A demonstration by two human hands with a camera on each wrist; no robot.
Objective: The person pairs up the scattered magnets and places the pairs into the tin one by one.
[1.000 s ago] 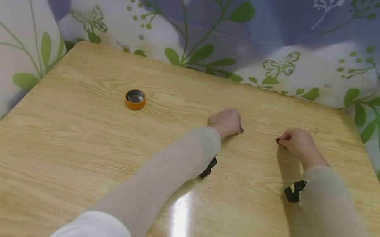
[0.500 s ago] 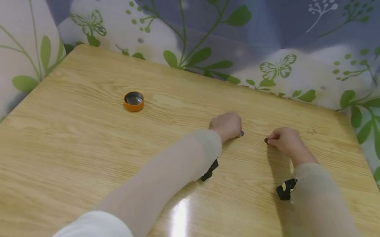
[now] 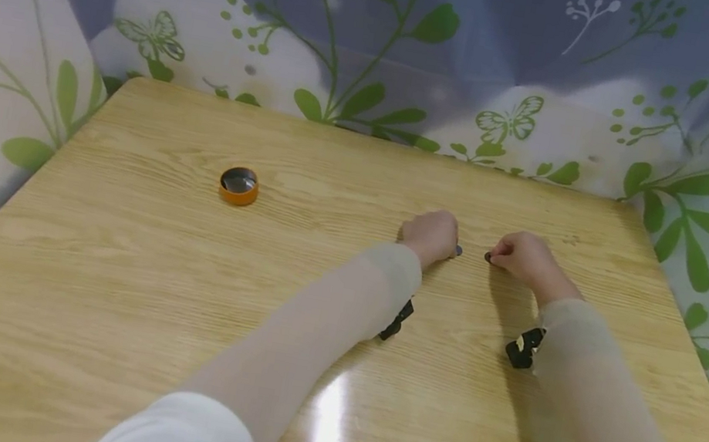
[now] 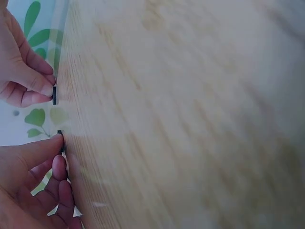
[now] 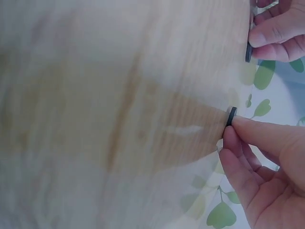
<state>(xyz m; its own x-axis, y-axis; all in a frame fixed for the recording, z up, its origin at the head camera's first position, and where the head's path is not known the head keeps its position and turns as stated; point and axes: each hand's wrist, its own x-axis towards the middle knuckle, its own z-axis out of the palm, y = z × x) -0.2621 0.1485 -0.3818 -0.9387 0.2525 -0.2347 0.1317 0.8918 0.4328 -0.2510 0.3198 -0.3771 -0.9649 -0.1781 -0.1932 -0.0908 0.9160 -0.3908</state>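
Note:
My left hand (image 3: 431, 235) pinches a small dark flat disc (image 3: 458, 251) low over the table. In the left wrist view, the thumb presses on this disc (image 4: 60, 139) and the other fingers curl beneath. Facing it, my right hand (image 3: 522, 260) pinches a second, similar disc (image 3: 488, 257) between thumb and fingers. The right wrist view shows that second disc (image 5: 231, 116) standing on edge in the fingertips. A short gap separates the two discs. Whether either disc touches the tabletop cannot be told.
An orange round container (image 3: 239, 187), open at the top with a dark inside, stands at the left back of the wooden table (image 3: 110, 250). A leaf-patterned cloth (image 3: 371, 36) hangs behind the table's far edge. Black wrist devices (image 3: 523, 348) sit under both forearms.
My right hand has moved left with its disc, narrowing the gap to the left hand's disc. The left hand stays nearly in place. The head view has shifted slightly.

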